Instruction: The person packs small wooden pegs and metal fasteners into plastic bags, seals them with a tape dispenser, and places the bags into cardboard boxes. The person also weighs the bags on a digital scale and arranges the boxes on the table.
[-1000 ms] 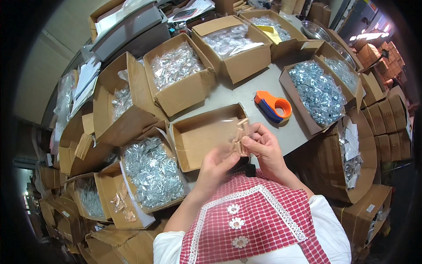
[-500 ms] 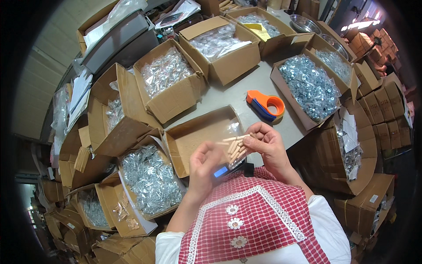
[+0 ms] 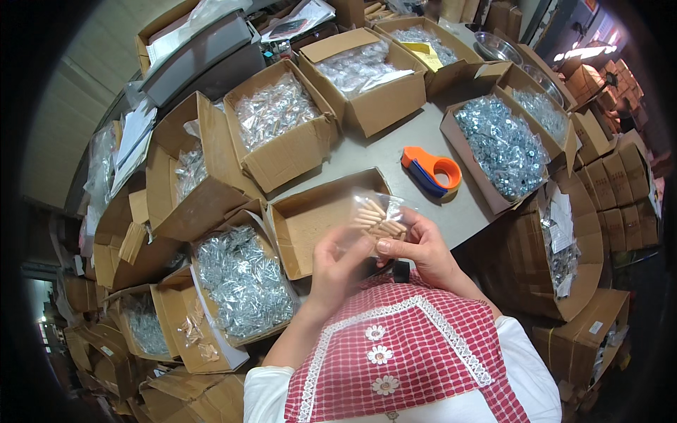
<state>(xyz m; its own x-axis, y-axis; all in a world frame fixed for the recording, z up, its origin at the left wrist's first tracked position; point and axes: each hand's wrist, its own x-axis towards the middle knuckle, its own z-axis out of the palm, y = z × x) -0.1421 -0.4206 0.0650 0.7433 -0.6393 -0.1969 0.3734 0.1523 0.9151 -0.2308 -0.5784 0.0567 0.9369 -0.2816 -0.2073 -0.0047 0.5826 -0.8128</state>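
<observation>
A small clear plastic bag of wooden dowels (image 3: 379, 218) is raised before me, over the near edge of an open cardboard tray (image 3: 303, 217). My right hand (image 3: 425, 247) pinches it from the right, thumb along its lower edge. Fingers of my left hand (image 3: 335, 264), slightly blurred, close on the bag's lower left side. Part of a small black device (image 3: 401, 272) shows just below the hands; the rest of it is hidden.
An orange and blue tape dispenser (image 3: 431, 173) lies on the grey table (image 3: 360, 163). Around it stand open boxes of bagged metal parts, among them silvery screws (image 3: 243, 282), blue-grey hardware (image 3: 502, 144) and bagged dowels (image 3: 275, 109). Stacked cartons (image 3: 620, 190) rise at the right.
The bag has tipped up and risen slightly, with the dowels now bunched inside. My left hand has come in to grip it. The device's lit blue display is now covered.
</observation>
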